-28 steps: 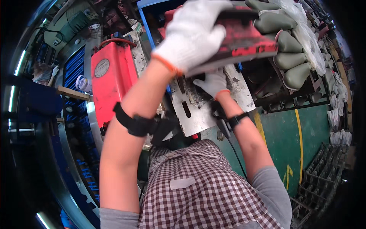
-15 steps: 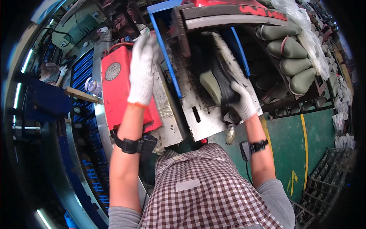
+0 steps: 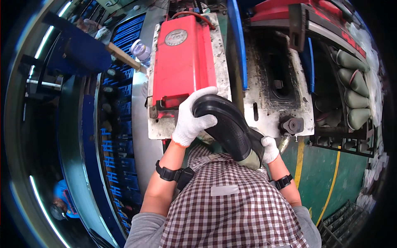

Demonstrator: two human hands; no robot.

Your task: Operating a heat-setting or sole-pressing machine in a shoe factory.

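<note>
Black shoe (image 3: pixel 228 126) swings from over metal plate (image 3: pixel 269 110) to worker's lap as left hand (image 3: pixel 192 122) leaves red machine to join the hold

Checked apron (image 3: pixel 227 206) filling the foreground, a worker holds the shoe slantwise just beyond the waist, its broad textured face toward the camera and a pale green form (image 3: pixel 250 160) showing at its near end. Half a second earlier, the left hand was raised beside the machine and only the right hand (image 3: pixel 270 149) had the shoe. Now the white-gloved left hand grasps the far, rounded end, thumb laid across the black surface. The right hand, gloved too, clasps the opposite end by its edge; its fingers are partly hidden. Black straps (image 3: pixel 282 182) circle both forearms.

Ahead of the left hand stands the red machine (image 3: pixel 184 62), a round badge on its cover. To its right, the scuffed plate lies around a dark recess (image 3: pixel 280 84), with a red lid (image 3: pixel 273 11) raised behind. Green shoe forms (image 3: pixel 356 101) line a rack at right, above a green floor (image 3: pixel 316 177) striped yellow. Leftward, past a wooden bar (image 3: pixel 124 56) and a clear plastic jar (image 3: pixel 140 50), another person (image 3: pixel 89 27) is partly visible.
</note>
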